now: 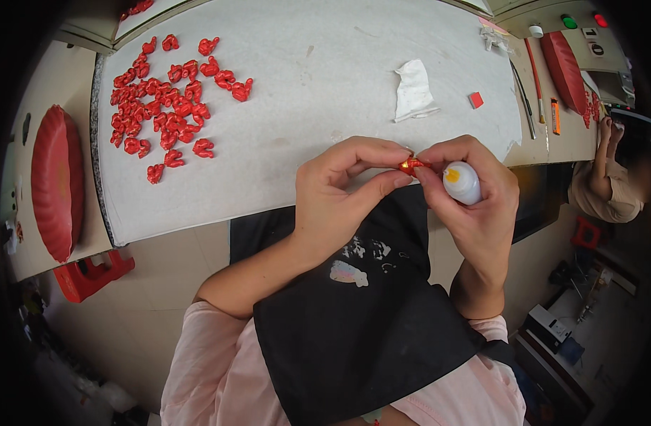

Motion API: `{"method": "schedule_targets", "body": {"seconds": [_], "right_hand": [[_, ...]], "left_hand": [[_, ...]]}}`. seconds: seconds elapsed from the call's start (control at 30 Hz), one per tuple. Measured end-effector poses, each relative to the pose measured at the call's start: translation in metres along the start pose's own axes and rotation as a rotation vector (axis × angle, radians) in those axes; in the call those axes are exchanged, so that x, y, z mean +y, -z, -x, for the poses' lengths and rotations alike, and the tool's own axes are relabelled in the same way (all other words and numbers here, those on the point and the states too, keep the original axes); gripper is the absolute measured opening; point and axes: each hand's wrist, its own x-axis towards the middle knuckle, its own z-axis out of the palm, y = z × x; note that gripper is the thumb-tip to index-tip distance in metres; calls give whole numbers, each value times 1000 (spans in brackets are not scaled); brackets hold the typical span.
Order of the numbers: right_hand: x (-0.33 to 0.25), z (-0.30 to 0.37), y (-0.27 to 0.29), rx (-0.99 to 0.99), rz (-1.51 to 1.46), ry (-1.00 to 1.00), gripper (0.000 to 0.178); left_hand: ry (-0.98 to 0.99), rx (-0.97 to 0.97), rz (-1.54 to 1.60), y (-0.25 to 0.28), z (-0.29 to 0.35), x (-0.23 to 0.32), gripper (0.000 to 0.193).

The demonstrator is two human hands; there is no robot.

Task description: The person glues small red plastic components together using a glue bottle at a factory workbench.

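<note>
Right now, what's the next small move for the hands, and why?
I'd probably let the left hand take the red-and-gold piece alone and ease the right fingertips off it: both hands' fingertips meet at that small piece, while the right hand also holds the white bottle, so freeing those fingers should make the bottle easier to control.
</note>
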Motion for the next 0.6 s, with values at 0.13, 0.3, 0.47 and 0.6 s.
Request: {"method": "schedule_targets", "body": {"seconds": [0.13,0.3,0.47,0.6], "right_hand": [[-2,-5,4,-72,29,-27,19],[2,-12,6,-167,107,38,16],[0,-14,4,-174,123,27,15],[3,-15,4,-174,106,38,14]], "left_hand": [[-13,-6,-100,3,-2,-3,17],[-38,20,-159,6,-3,-9,13],[-64,70,-162,5,-2,-11,13],[-84,68,-213,5,-3,-11,13]]}}
